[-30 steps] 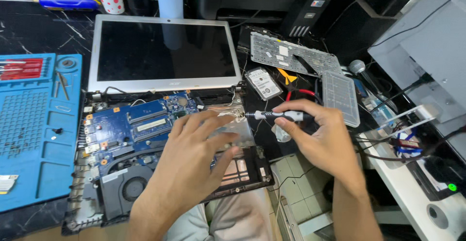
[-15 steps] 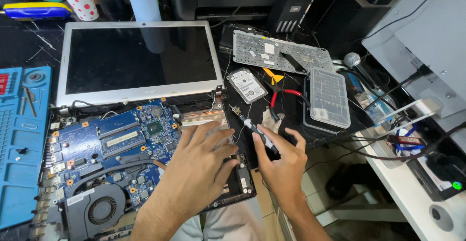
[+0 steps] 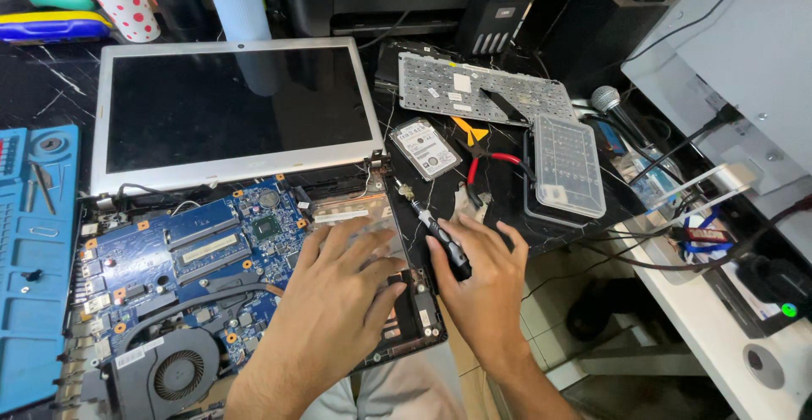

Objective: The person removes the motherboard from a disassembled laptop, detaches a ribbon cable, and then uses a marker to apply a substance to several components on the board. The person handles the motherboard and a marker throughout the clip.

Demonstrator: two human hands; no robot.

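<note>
An opened laptop lies on the dark desk, its blue motherboard (image 3: 194,251) and black fan (image 3: 173,371) exposed, its screen (image 3: 237,103) folded flat behind. My left hand (image 3: 338,289) rests flat, fingers spread, on the laptop's right part beside a silver metal bracket (image 3: 347,211). My right hand (image 3: 486,280) grips a small black screwdriver (image 3: 436,232). Its tip points at the right hinge corner (image 3: 393,185) of the laptop.
A bare hard drive (image 3: 425,148), a detached keyboard (image 3: 482,90), red-handled pliers (image 3: 491,162) and a clear bit case (image 3: 565,166) lie to the right. A blue repair mat (image 3: 34,268) is at the left. Printers stand behind. Cables and a microphone (image 3: 611,105) crowd the right edge.
My view has shifted right and down. My right hand came in from the right with the screwdriver and lowered its tip to the hinge corner. My left hand stayed on the laptop.
</note>
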